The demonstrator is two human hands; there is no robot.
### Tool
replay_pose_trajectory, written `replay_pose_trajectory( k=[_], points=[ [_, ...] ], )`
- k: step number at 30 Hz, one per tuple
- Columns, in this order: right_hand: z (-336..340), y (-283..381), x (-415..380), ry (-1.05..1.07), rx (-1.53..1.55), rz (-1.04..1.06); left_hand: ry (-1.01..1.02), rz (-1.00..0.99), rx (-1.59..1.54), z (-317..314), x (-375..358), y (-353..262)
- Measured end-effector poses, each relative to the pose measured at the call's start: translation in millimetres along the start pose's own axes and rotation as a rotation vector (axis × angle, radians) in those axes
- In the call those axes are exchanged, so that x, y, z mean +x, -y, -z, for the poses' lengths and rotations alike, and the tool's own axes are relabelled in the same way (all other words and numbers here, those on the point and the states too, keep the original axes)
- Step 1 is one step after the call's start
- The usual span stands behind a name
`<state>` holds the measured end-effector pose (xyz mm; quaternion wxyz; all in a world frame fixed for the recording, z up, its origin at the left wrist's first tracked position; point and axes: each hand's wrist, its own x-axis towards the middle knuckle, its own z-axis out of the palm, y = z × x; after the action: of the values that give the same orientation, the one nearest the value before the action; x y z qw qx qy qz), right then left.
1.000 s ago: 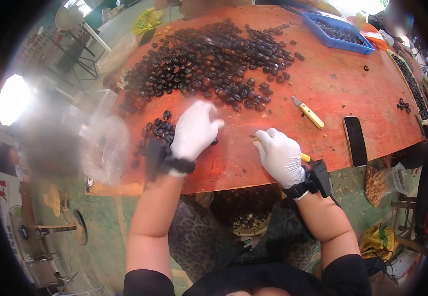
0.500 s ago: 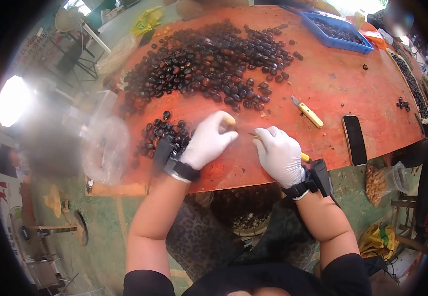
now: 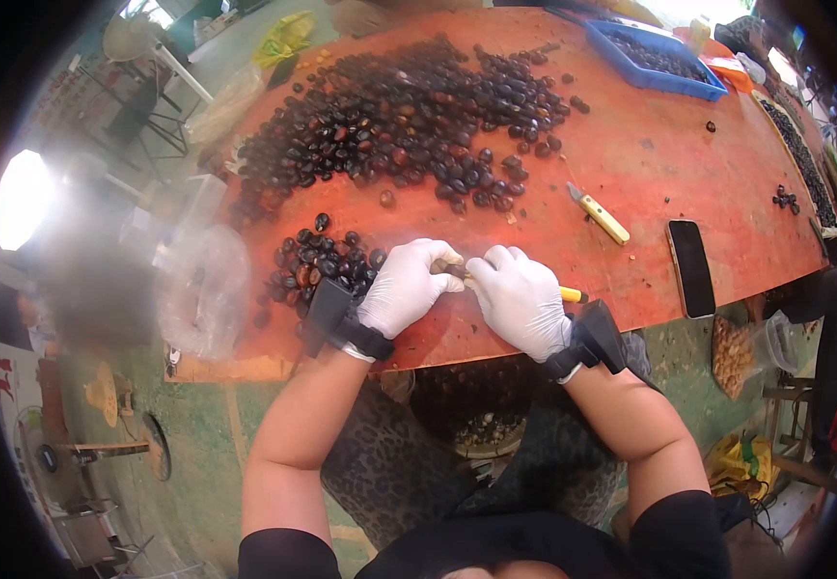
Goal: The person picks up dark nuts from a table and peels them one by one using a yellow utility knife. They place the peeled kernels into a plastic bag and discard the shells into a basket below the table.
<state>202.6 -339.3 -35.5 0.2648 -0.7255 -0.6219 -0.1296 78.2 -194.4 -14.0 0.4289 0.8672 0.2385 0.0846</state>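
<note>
My left hand [image 3: 407, 288], in a white glove, pinches a small dark brown nut [image 3: 449, 269] between thumb and fingers. Close against it is my right hand [image 3: 522, 303], also gloved, its fingers wrapped round a small knife [image 3: 574, 294]. The knife's yellow handle end sticks out behind the palm; its blade is mostly hidden at the nut. Beside my left wrist lies a small pile of glossy dark nuts [image 3: 317, 259]. Farther back spreads a large heap of similar nuts [image 3: 370, 125]. One loose brown nut [image 3: 386, 199] sits between the two.
On the red tabletop [image 3: 621, 289] lie a second knife [image 3: 600, 216] with a yellowish handle and a black phone [image 3: 691, 269]. A blue tray [image 3: 655, 60] of dark pieces stands at the far right. Below the table edge, a container [image 3: 491, 439] holds scraps between my knees.
My hands have come together, the right moving left with the knife to the nut in my left hand. A loose brown nut now shows in front of the large heap.
</note>
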Motion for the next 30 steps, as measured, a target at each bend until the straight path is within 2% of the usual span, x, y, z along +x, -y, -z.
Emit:
replay_pose_trajectory(
  k=[16,18,22,25,28,30],
  points=[
    [4.6,-3.5,-5.2,0.019,-0.002,0.004,-0.024,-0.021,0.114,-1.0,-3.5,-4.1],
    [5.1,-3.4,-4.9,0.03,0.003,-0.013,-0.035,-0.009,0.045,-2.7,-3.4,-1.9],
    [10.2,-4.1,-3.9,0.129,-0.031,-0.037,-0.047,-0.007,0.031,-5.0,-1.1,6.5],
    [13.7,-11.6,-5.0,0.05,-0.095,0.007,-0.034,0.025,0.006,-3.5,-1.4,4.0],
    [20.5,-18.2,-10.8,0.088,-0.078,-0.002,-0.036,0.053,-0.115,-5.0,-1.4,7.6],
    [28.0,-24.1,-8.7,0.228,-0.037,-0.039,-0.022,0.075,-0.089,-2.8,-1.0,6.8]
  ],
)
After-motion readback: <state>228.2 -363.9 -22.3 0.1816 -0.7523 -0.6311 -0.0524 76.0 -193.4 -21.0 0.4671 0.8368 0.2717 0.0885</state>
